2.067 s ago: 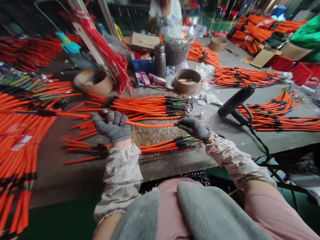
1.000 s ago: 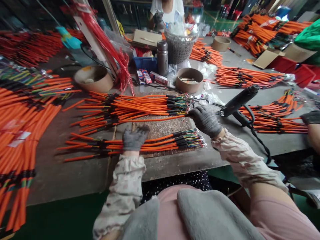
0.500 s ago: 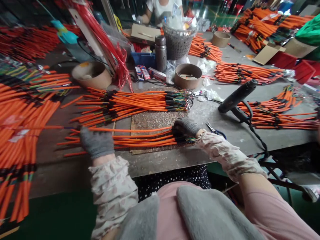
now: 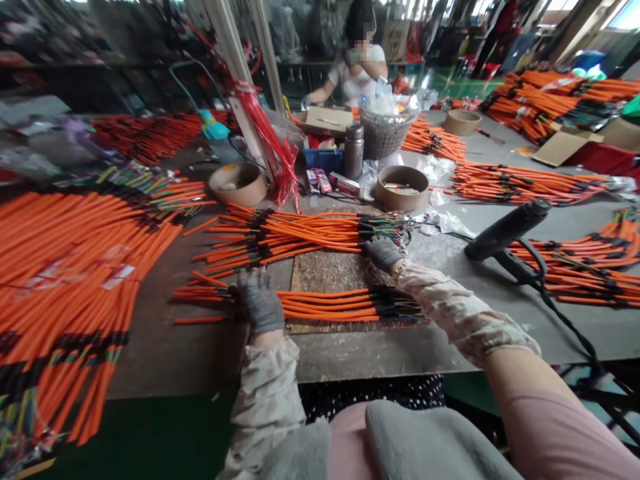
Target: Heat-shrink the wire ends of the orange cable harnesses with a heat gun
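My left hand (image 4: 261,305), in a grey glove, rests over the left part of the near row of orange cables (image 4: 330,305), fingers apart. My right hand (image 4: 384,255), gloved too, is at the lower right edge of the far cable bundle (image 4: 310,230), fingers closed round the black-sleeved end of an orange cable. Part of that end is hidden by the glove. Both rows lie left to right, with thin coloured wires at their right ends. Under them is a worn brown board (image 4: 330,270).
Large cable piles lie at the left (image 4: 100,247) and right (image 4: 530,183). A black heat tool (image 4: 507,230) stands at the right with its cord. Behind are cardboard rings (image 4: 403,189), a flask (image 4: 353,152), a basket (image 4: 387,130) and a seated person (image 4: 357,73).
My right hand has left the near row and moved up to the far bundle. My left hand has opened over the near row. The view has tilted up and turned left.
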### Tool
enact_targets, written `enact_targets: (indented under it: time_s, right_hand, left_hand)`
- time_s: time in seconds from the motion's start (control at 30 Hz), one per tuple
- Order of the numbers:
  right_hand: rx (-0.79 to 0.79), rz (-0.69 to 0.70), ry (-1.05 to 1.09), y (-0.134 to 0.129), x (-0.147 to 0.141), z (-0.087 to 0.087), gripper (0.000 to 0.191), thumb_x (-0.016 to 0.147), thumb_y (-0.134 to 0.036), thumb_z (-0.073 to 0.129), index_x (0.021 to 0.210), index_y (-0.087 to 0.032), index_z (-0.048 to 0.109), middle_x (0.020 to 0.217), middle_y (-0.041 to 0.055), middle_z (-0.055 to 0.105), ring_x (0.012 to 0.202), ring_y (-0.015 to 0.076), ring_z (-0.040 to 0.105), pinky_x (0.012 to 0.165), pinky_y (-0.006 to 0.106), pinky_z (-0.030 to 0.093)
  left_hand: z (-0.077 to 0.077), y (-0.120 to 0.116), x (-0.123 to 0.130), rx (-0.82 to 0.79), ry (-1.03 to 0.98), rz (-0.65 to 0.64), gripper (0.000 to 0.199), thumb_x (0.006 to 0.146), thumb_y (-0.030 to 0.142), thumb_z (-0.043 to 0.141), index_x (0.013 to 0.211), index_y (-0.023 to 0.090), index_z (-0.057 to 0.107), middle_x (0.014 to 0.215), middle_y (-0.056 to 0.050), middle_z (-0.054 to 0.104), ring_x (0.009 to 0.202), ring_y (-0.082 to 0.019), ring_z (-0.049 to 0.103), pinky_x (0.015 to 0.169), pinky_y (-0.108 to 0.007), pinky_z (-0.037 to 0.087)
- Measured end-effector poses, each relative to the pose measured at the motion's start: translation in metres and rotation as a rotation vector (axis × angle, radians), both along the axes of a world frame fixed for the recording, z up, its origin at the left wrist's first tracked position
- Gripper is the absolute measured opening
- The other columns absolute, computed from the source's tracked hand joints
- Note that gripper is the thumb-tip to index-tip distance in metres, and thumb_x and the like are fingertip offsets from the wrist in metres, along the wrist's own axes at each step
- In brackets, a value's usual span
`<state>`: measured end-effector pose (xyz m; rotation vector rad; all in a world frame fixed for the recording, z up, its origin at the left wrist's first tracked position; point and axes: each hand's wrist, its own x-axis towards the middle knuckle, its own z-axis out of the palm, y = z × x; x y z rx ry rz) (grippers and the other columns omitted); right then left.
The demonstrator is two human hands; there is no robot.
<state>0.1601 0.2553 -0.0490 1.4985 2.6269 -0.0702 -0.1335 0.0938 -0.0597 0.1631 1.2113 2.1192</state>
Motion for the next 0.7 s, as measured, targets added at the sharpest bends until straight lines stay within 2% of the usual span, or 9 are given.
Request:
enact_targets:
  time_s: [0.1,0.17,0.23,0.33,0.4,0.5,0.57,0.63,0.7]
  right_hand:
    - [0.029,0.011,-0.011,0.000,0.000,0.000,0.033,0.105,-0.019,0.048,0.124,-0.010,0.074,0.125,0.0247,0.070,0.117,0.0323,0.064,0.099,0.042,0.047]
    - [0.065,0.022,0.006,-0.005,0.005,0.008,0.036,0.108,-0.024,0.047,0.132,-0.013,0.071,0.134,0.0223,0.068,0.122,0.0332,0.062,0.102,0.043,0.046]
    - [0.127,0.055,0.088,-0.013,0.009,0.019,0.041,0.111,-0.028,0.041,0.142,-0.015,0.064,0.145,0.0205,0.063,0.126,0.0322,0.061,0.104,0.043,0.047]
    - [0.210,0.165,0.315,-0.024,0.008,0.036,0.039,0.112,-0.030,0.041,0.140,-0.016,0.064,0.149,0.0191,0.061,0.122,0.0288,0.065,0.102,0.041,0.051]
    - [0.207,0.236,0.511,-0.027,0.006,0.042,0.033,0.111,-0.031,0.047,0.128,-0.015,0.070,0.141,0.0192,0.067,0.118,0.0283,0.068,0.100,0.042,0.054]
    - [0.081,0.283,0.884,-0.025,0.006,0.047,0.028,0.107,-0.037,0.057,0.113,-0.016,0.075,0.117,0.0143,0.078,0.105,0.0253,0.073,0.093,0.040,0.059]
    - [-0.050,0.283,1.081,-0.027,0.009,0.049,0.030,0.105,-0.043,0.063,0.110,-0.018,0.076,0.108,0.0106,0.080,0.096,0.0224,0.074,0.088,0.038,0.061]
    - [-0.173,0.275,1.178,-0.032,0.013,0.050,0.032,0.103,-0.047,0.066,0.112,-0.018,0.078,0.108,0.0093,0.081,0.094,0.0209,0.075,0.087,0.037,0.062]
    - [-0.276,0.272,1.207,-0.039,0.018,0.046,0.034,0.101,-0.049,0.069,0.112,-0.018,0.078,0.109,0.0090,0.082,0.096,0.0205,0.076,0.089,0.036,0.062]
  left_hand:
    - [0.009,0.014,0.024,-0.001,-0.127,0.009,0.022,0.090,0.020,0.057,0.110,0.027,0.063,0.112,-0.002,0.067,0.097,-0.012,0.069,0.096,-0.026,0.054]
    - [0.012,0.026,0.034,-0.026,-0.216,-0.057,0.016,0.090,0.018,0.056,0.103,0.022,0.064,0.101,-0.003,0.069,0.089,-0.013,0.070,0.092,-0.027,0.056]
    - [0.016,0.045,0.039,-0.105,-0.351,-0.183,0.010,0.093,0.018,0.054,0.095,0.018,0.064,0.092,-0.006,0.069,0.083,-0.015,0.070,0.085,-0.029,0.058]
    - [0.030,0.083,0.036,-0.201,-0.611,-0.378,0.030,0.103,0.031,0.041,0.087,0.015,0.061,0.076,-0.009,0.065,0.070,-0.019,0.067,0.068,-0.033,0.059]
    - [0.050,0.108,0.027,-0.091,-0.693,-0.385,0.046,0.108,0.042,0.028,0.079,0.018,0.055,0.061,-0.003,0.054,0.054,-0.016,0.057,0.054,-0.029,0.053]
    - [0.092,0.127,0.018,0.283,-0.588,-0.306,0.052,0.111,0.048,0.025,0.070,0.021,0.040,0.050,0.008,0.028,0.037,-0.007,0.028,0.038,-0.017,0.029]
    - [0.119,0.122,0.022,0.483,-0.448,-0.324,0.053,0.113,0.050,0.026,0.072,0.020,0.041,0.050,0.011,0.022,0.035,-0.005,0.019,0.036,-0.017,0.017]
    - [0.136,0.107,0.031,0.564,-0.313,-0.340,0.055,0.114,0.050,0.023,0.075,0.019,0.045,0.051,0.011,0.020,0.035,-0.005,0.015,0.036,-0.019,0.010]
    - [0.142,0.086,0.037,0.544,-0.205,-0.362,0.055,0.115,0.048,0.018,0.077,0.019,0.046,0.051,0.010,0.021,0.036,-0.006,0.015,0.038,-0.020,0.009]
